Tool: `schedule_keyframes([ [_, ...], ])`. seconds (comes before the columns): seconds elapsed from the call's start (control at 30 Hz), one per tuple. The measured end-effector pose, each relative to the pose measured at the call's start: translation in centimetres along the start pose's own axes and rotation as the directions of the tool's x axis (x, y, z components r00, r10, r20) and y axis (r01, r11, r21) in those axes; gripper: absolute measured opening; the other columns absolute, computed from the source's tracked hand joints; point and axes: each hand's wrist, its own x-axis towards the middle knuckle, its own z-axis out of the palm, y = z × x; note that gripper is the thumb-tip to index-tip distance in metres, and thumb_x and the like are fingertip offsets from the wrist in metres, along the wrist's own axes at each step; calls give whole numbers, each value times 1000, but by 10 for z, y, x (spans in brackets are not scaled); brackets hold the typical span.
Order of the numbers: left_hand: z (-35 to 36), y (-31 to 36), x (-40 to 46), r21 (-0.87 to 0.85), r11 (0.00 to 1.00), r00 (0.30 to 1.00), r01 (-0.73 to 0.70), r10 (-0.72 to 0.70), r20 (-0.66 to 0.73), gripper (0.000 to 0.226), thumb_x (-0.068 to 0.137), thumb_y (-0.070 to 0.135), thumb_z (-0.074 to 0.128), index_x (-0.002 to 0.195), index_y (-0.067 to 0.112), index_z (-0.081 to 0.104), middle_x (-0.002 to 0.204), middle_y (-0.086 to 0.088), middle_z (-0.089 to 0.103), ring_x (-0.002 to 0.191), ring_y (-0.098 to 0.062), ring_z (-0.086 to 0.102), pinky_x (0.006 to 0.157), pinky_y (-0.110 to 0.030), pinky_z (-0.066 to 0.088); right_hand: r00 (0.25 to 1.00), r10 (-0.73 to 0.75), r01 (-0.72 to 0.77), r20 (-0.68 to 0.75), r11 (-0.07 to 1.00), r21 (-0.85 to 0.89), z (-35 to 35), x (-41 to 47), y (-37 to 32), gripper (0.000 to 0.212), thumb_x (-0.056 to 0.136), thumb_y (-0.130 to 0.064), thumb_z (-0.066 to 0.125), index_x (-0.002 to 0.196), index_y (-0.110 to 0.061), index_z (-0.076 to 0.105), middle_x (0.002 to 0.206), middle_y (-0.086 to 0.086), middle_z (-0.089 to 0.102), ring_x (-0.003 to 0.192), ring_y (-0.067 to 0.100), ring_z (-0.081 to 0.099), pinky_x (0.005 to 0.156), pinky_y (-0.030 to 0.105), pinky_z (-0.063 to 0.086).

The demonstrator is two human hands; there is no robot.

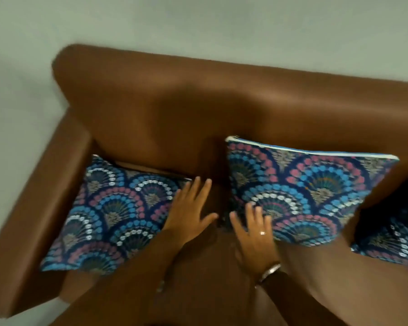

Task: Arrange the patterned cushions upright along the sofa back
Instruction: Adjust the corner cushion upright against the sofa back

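Observation:
Three cushions with a blue, pink and white fan pattern stand on a brown sofa. The left cushion [113, 217] leans against the sofa back [198, 109] beside the left armrest. The middle cushion [309, 194] stands upright further right. A third cushion [396, 234] is cut off at the right edge, partly in shadow. My left hand [191, 212] lies flat with spread fingers on the right edge of the left cushion. My right hand [252, 234], with a ring and a wrist bracelet, rests its spread fingers on the lower left corner of the middle cushion.
The brown armrest [45, 208] bounds the sofa on the left. A pale grey-green wall [198, 27] rises behind the sofa back. Bare seat [217, 278] shows between the left and middle cushions, under my forearms.

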Motion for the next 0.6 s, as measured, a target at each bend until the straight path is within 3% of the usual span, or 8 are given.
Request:
schedule_keyframes([
  [0.07, -35, -77, -20, 81, 981, 984, 174, -171, -42, 86, 93, 73, 33, 159, 34, -7, 167, -11, 19, 150, -38, 19, 119, -58, 19, 975, -124, 72, 187, 962, 264, 23, 32, -52, 83, 86, -43, 56, 153, -30, 8, 162, 13, 6, 148, 41, 15, 115, 62, 26],
  [0.13, -65, -161, -32, 99, 924, 929, 370, -370, -19, 88, 93, 73, 36, 162, 26, 6, 166, -13, 20, 150, -38, 19, 118, -57, 22, 942, -36, -155, 332, 833, 531, 51, 71, -98, 86, 92, -52, 51, 151, -32, -8, 165, 5, 0, 151, 30, 12, 119, 50, 23],
  [0.23, -91, -255, -37, -55, 791, 787, 609, -595, 163, 99, 85, 79, 42, 162, 27, 5, 166, -14, 19, 148, -39, 24, 115, -56, 31, 811, 271, -584, 518, 412, 699, 93, 131, -152, 104, 81, -56, 67, 156, -27, 0, 165, 6, 14, 147, 34, 25, 114, 50, 33],
  [0.3, -89, -286, -35, -106, 733, 733, 671, -637, 238, 105, 80, 84, 43, 161, 32, 1, 165, -15, 20, 144, -42, 30, 113, -58, 33, 711, 383, -690, 590, 220, 689, 115, 162, -172, 112, 77, -54, 72, 156, -26, -3, 165, 9, 15, 144, 40, 29, 110, 55, 37],
  [0.4, -73, -292, -30, -103, 706, 704, 701, -662, 258, 103, 80, 85, 44, 160, 39, -2, 166, -16, 13, 146, -44, 23, 114, -59, 28, 662, 489, -715, 568, 185, 674, 133, 179, -181, 118, 74, -53, 76, 155, -23, -6, 165, 8, 13, 145, 37, 27, 110, 51, 34],
  [0.47, -70, -279, -31, -194, 677, 703, 710, -663, 259, 102, 81, 81, 49, 161, 38, 1, 167, -14, 12, 147, -43, 21, 114, -61, 28, 697, 492, -658, 522, 151, 738, 128, 170, -189, 124, 68, -57, 77, 155, -26, -6, 165, 4, 13, 146, 32, 25, 111, 49, 32],
  [0.53, -76, -263, -34, -352, 680, 760, 644, -621, 191, 98, 84, 73, 57, 161, 34, 10, 166, -13, 18, 146, -39, 26, 112, -60, 32, 767, 458, -569, 449, 161, 806, 111, 156, -200, 130, 60, -63, 77, 154, -32, -7, 165, 0, 14, 147, 27, 27, 112, 50, 35],
  [0.6, -88, -244, -45, -516, 727, 854, 453, -520, 16, 93, 86, 62, 66, 160, 32, 18, 161, -10, 27, 144, -33, 32, 110, -54, 38, 830, 458, -452, 320, 214, 866, 88, 141, -208, 124, 63, -59, 79, 153, -38, -4, 163, -4, 22, 144, 21, 34, 108, 46, 42],
])
